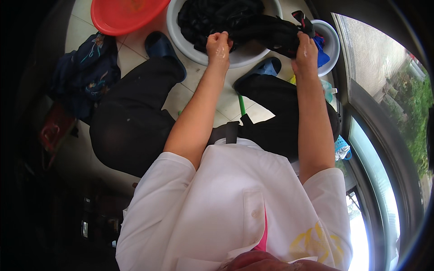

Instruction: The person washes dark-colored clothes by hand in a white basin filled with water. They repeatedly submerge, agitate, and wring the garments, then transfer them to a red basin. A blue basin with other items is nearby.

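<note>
A wet-looking black garment (271, 32) is stretched between my two hands above a large light-grey basin (249, 61). My left hand (218, 50), its back wet, is closed on the garment's near end over the basin. At the other end, my right hand (306, 56) grips the cloth near a dark strap-like piece with pink marks. More black clothes (217, 17) lie heaped in the basin. Beyond my right hand stands a smaller grey basin (330, 62) with blue cloth (322, 50) in it. My fingertips are partly hidden by the cloth.
A red basin (125, 17) sits at the upper left, near a navy embroidered cloth (88, 73). My feet wear blue slippers (161, 44) on the tiled floor (186, 89). A window (379, 64) runs along the right, beside a blue plastic basket (340, 145).
</note>
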Demonstrator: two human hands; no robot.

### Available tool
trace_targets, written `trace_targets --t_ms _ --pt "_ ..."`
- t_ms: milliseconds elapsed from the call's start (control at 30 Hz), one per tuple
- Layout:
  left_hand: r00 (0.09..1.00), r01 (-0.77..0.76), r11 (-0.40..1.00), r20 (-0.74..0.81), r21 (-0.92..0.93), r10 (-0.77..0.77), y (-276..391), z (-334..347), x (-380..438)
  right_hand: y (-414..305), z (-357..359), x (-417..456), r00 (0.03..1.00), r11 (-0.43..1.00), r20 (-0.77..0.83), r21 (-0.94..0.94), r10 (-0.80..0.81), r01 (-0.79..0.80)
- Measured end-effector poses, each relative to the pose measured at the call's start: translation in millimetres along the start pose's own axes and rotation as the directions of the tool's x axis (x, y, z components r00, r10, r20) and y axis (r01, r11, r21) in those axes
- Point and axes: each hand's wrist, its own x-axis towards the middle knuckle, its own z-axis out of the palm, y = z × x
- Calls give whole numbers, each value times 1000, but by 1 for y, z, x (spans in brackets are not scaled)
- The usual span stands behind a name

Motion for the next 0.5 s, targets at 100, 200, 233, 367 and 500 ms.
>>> trace_targets --t_ms 100,200,233,367,500 --pt "981 -150 963 154 222 118 9 28 -44 53 4 6 999 992 36 -121 37 -33" --pt "920 -335 840 340 427 194 9 36 -66 52 42 -27 919 903 241 225 312 -365" --pt "917 -299 827 384 476 110 12 37 -72 59 45 -25 837 791 327 302 439 -533" --pt "888 -21 944 440 329 -133 -14 20 -60 85 59 -17 915 912 121 99 386 -398" --pt "960 185 935 147 302 -237 -7 3 -36 85 59 -6 982 922 103 -342 -156 182"
